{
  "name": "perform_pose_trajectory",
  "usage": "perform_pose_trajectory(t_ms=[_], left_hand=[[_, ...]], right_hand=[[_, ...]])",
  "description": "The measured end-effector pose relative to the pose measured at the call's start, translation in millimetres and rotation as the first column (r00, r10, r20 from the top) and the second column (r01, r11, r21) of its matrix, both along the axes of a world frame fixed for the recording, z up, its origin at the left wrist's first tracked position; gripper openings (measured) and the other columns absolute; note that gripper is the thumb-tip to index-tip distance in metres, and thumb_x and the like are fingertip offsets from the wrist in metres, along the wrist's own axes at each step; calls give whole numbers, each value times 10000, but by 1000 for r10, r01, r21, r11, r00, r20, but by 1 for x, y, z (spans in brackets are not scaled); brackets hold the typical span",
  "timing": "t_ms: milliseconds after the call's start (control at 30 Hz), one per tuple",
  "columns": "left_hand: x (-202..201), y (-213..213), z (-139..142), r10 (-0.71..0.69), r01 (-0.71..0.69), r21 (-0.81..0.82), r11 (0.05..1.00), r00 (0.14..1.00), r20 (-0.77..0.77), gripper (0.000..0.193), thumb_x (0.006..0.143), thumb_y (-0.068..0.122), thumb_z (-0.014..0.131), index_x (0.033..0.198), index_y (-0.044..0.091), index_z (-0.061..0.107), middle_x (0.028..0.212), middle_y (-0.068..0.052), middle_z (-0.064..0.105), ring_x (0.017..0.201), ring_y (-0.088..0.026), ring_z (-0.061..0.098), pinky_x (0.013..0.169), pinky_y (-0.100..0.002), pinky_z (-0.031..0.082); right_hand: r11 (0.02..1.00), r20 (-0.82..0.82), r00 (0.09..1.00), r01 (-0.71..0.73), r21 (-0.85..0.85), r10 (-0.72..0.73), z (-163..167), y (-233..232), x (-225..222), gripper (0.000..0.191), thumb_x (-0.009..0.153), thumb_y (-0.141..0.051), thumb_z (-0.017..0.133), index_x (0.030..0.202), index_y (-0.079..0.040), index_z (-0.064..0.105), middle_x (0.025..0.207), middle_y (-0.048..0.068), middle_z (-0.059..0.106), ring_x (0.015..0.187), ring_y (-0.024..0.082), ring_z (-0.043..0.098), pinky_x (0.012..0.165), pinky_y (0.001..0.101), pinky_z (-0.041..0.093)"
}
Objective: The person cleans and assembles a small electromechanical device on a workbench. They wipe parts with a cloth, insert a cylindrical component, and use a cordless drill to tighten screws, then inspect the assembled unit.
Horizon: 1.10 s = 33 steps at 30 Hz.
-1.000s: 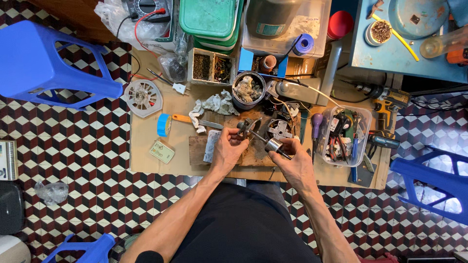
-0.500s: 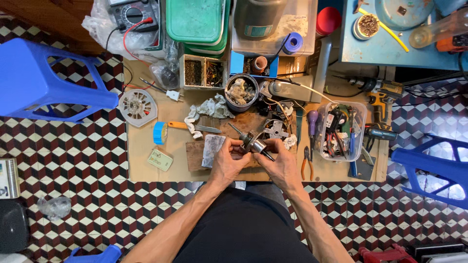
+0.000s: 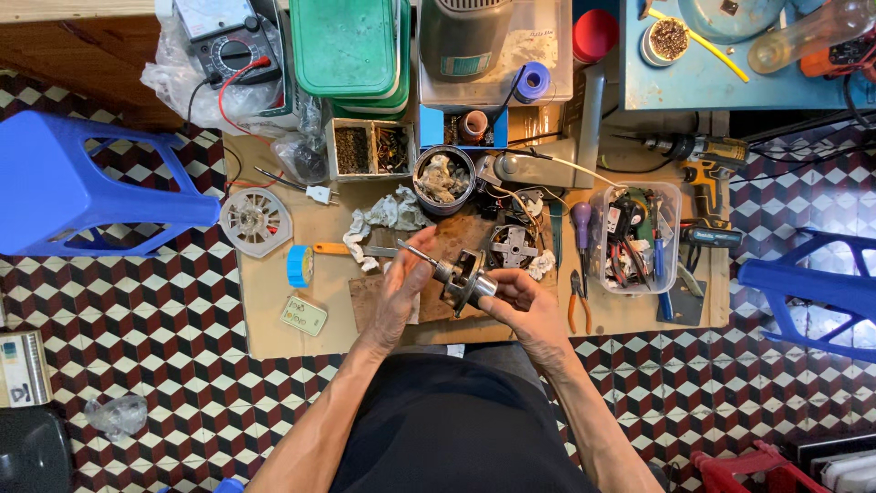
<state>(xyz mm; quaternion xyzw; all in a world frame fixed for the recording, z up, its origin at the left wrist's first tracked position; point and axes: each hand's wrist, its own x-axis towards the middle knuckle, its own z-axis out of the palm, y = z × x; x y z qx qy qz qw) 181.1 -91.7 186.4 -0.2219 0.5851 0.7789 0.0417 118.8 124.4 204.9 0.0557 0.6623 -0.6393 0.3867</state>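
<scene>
Both my hands hold a small metal motor rotor [image 3: 464, 276] with a thin shaft sticking out to the upper left, over the low wooden board [image 3: 274, 310]. My left hand [image 3: 401, 297] grips the shaft side, fingers curled up around it. My right hand [image 3: 527, 301] cups the round metal body from the right. Just behind the rotor lies a round motor housing [image 3: 513, 246] with a cross-shaped hub. A crumpled white rag [image 3: 388, 215] lies to the left of it.
A tin of scraps [image 3: 443, 179], a divided parts box [image 3: 369, 150], green lidded tubs [image 3: 347, 46], a multimeter [image 3: 226, 50], a clear tool tub [image 3: 636, 237], pliers [image 3: 577, 306], a cordless drill [image 3: 703, 178], a fan disc [image 3: 255, 221], blue tape [image 3: 299, 266]. Blue stools [image 3: 64, 183] flank the board.
My hands have drawn together and slightly toward me, lifting the rotor off the board. The view has shifted so the board sits higher in the frame.
</scene>
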Motion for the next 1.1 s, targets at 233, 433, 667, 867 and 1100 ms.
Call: perform_pose_trajectory(t_ms=[233,433,667,867,1100], left_hand=[[-10,10,10,-97,96,-17,995,995,-17,869,849,811,524,1432,169,589,1492,-137,578,1429,-286,510,1196,-502,368],[-14,26,-8,217,-286,589,756,958,186,624,971,611,487,1241,79,672,1208,-153,711,1147,-267,679,1060,-432,537],[-3,9,-23,338,-419,648,636,906,254,578,1019,539,491,1165,7,664,1108,-179,729,1060,-291,711,1003,-388,549],[8,0,-18,337,-475,632,613,880,336,552,1016,505,480,1172,3,652,1116,-180,730,1070,-312,706,994,-388,554],[11,-16,-13,346,-487,666,565,873,345,549,1015,492,471,1182,-4,636,1101,-195,728,1069,-324,704,976,-398,565]], right_hand=[[999,53,998,29,-31,-27,7,-14,4,427,872,-278,766,1184,1,678,1036,116,747,991,170,685,930,312,525],[987,103,992,-83,141,69,25,-32,-7,515,879,-438,696,1181,-21,724,1012,103,766,964,162,700,878,328,521],[852,-271,958,221,474,-98,14,19,7,530,905,-410,677,1264,-23,638,989,101,738,938,216,701,887,351,553],[668,-668,709,385,637,227,-73,7,7,679,846,-321,826,1370,-13,525,1321,225,544,1208,370,575,1005,444,493],[496,-693,643,508,704,326,-125,-37,-2,1027,689,-385,921,1509,-58,396,1559,284,312,1339,516,423,1081,560,376]])
